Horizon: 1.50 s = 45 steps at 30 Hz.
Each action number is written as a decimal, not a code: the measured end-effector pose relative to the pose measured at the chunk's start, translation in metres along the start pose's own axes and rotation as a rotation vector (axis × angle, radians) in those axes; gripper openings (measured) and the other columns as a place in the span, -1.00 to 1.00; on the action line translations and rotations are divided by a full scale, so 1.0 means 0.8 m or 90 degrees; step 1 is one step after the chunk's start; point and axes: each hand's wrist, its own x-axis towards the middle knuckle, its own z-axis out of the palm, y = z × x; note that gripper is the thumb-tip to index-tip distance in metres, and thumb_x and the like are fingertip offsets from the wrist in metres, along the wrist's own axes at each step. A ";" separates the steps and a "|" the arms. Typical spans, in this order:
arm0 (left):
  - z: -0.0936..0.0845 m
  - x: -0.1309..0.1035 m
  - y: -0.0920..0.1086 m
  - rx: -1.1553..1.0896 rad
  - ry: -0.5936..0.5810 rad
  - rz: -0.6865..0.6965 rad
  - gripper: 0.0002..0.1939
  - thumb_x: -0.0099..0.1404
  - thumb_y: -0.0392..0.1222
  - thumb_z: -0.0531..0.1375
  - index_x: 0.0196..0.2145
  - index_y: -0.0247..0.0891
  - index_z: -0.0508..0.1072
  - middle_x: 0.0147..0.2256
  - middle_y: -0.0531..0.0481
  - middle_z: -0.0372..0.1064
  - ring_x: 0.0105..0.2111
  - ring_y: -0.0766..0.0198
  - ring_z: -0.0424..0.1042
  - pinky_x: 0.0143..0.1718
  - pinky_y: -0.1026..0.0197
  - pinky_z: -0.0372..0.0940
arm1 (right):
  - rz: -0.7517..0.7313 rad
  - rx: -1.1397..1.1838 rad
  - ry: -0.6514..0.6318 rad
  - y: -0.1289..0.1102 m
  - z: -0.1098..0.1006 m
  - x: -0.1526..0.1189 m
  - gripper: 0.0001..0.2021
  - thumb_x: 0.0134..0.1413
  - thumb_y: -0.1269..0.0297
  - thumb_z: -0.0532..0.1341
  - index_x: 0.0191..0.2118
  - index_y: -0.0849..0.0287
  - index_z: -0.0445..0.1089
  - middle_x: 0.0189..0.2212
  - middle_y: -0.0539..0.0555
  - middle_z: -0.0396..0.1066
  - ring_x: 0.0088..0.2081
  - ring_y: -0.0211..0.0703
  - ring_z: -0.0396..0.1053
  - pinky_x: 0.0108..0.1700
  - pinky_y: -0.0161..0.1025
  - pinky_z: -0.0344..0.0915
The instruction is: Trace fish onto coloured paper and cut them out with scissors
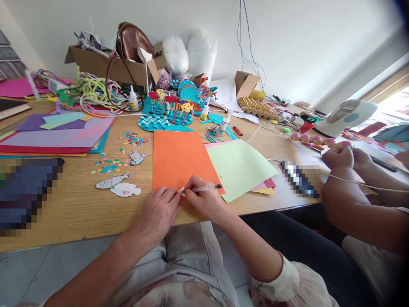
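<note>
A sheet of orange paper (pixel 183 157) lies at the table's front edge before me. My right hand (pixel 204 198) is closed around a pen (pixel 206 187), its tip down near the sheet's lower edge. Under my fingertips shows a small white paper piece (pixel 181 190), mostly hidden by both hands. My left hand (pixel 161 207) lies flat with its fingers stretched out, pressing at the left side of that piece. To the left are paper fish cutouts: a grey one (pixel 138 157), a long one (pixel 111 181) and a white one (pixel 127 189).
Pale green paper (pixel 241 164) lies right of the orange sheet. Round confetti (pixel 110 164) is scattered at left, beside stacked coloured sheets (pixel 57 136). Blue paper crafts (pixel 179 111) and a glue bottle (pixel 133 100) stand behind. A co-worker's hands (pixel 341 157) hold a pink twisted strip at right.
</note>
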 end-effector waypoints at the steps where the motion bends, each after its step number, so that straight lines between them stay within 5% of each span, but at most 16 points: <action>1: -0.001 0.000 0.000 -0.001 -0.004 -0.001 -0.79 0.27 -0.33 0.07 -0.15 -0.34 0.41 -0.18 -0.13 0.38 -0.21 0.11 0.33 -0.16 0.04 0.30 | -0.001 0.002 0.000 0.000 0.000 0.000 -0.90 -0.10 0.47 0.06 -0.52 0.13 0.14 -0.65 -0.13 0.15 -0.59 -0.33 0.08 -0.53 -0.38 0.00; 45: -0.005 -0.002 0.000 -0.042 0.017 0.016 -0.78 0.33 -0.30 0.00 -0.14 -0.28 0.39 -0.23 -0.12 0.38 -0.18 0.14 0.29 -0.15 0.05 0.27 | 0.028 0.060 0.000 0.005 -0.013 -0.020 -0.91 -0.10 0.45 0.03 -0.52 0.14 0.19 -0.62 -0.10 0.18 -0.55 -0.31 0.14 -0.51 -0.36 0.02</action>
